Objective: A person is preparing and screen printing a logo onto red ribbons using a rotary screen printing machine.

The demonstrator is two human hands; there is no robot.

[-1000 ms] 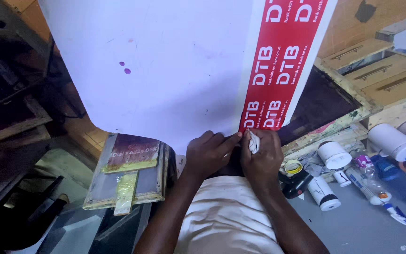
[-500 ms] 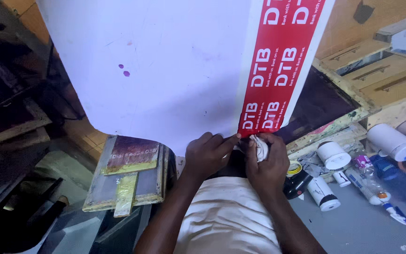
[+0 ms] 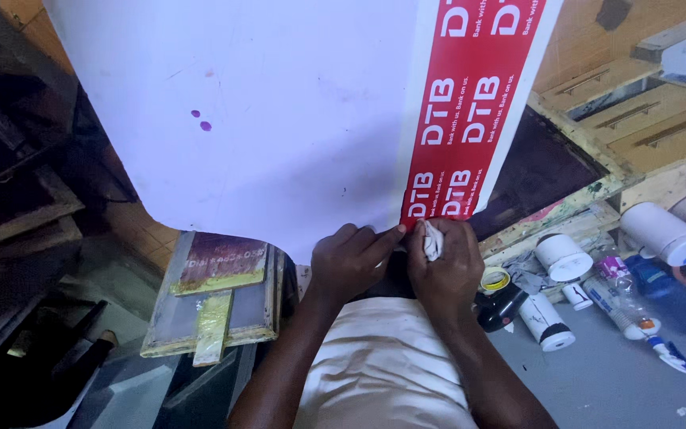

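White printed sheet (image 3: pixel 279 119) with red band (image 3: pixel 462 119): left hand (image 3: pixel 348 260) pinches its lower edge; right hand (image 3: pixel 445 266), beside the band's foot, clenches a small white cloth (image 3: pixel 432 240).

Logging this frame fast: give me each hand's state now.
Left hand: closed, pinching the lower edge of the white sheet.
Right hand: closed on a small white cloth.
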